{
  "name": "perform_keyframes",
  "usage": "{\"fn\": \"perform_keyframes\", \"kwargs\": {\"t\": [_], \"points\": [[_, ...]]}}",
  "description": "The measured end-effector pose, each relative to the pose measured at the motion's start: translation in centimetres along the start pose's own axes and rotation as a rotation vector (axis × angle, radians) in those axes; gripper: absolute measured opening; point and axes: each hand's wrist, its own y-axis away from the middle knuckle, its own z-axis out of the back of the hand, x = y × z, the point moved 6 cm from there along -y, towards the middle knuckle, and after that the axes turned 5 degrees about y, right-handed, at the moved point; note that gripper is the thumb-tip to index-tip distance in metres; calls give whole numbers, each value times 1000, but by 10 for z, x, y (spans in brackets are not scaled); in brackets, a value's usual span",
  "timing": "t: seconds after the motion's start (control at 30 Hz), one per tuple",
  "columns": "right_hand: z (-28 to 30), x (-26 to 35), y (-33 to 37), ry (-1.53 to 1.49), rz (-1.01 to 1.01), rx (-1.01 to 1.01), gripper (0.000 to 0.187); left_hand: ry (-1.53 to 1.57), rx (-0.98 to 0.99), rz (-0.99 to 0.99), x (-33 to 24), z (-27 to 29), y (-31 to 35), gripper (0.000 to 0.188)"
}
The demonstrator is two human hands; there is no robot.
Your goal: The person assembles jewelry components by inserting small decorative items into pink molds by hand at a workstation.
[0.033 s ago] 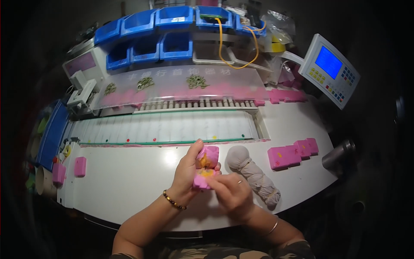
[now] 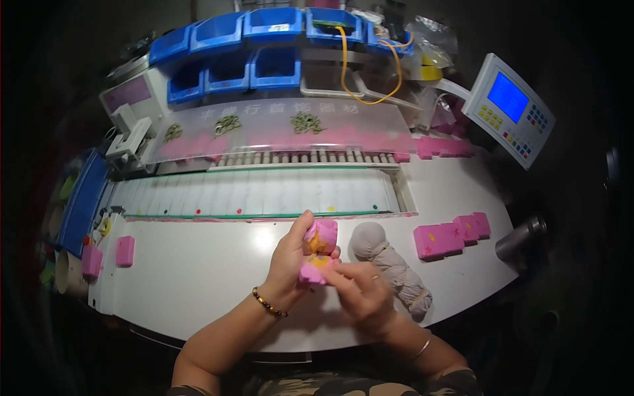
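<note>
My left hand is closed round a pink rubber-like mould, its thumb pointing up along the left edge. The mould is spread open into an upper and a lower half, both with yellow patches on their inner faces. My right hand has its thumb and fingertips pinched at the right edge of the lower half. Whether a small piece sits between those fingertips is hidden. Just beyond my right hand lies a grey cloth bundle with a round head, tied along its length.
Stepped pink blocks and a dark cylinder stand at the right. A lone pink block is at the left. Behind run a white slatted conveyor, a clear cover bearing metal pieces, blue bins and a control panel.
The whole view has shifted slightly. Both hands keep their hold on the opened pink mould, and the right fingers have moved only a little at its lower half.
</note>
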Motion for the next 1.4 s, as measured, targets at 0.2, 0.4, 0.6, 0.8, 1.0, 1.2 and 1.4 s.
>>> {"fn": "perform_keyframes", "kwargs": {"t": [0.2,0.4,0.6,0.8,1.0,1.2,1.4], "points": [[24,-54,11,276,-318,350,76,-47,-49,2,-7,26,-2,45],[30,-73,12,105,-311,528,77,-87,-46,-60,0,20,1,40],[82,-11,-42,379,-26,-100,63,-44,-107,-26,5,23,7,35],[51,-10,-36,265,118,303,49,-322,-118,-253,-4,7,21,26],[74,13,-53,435,92,-26,49,-179,-112,-189,-19,9,22,30],[39,1,-25,331,98,359,52,-293,-148,-353,-12,21,22,38],[30,-48,11,438,-127,429,65,-86,-158,-270,-31,28,27,61]]}}
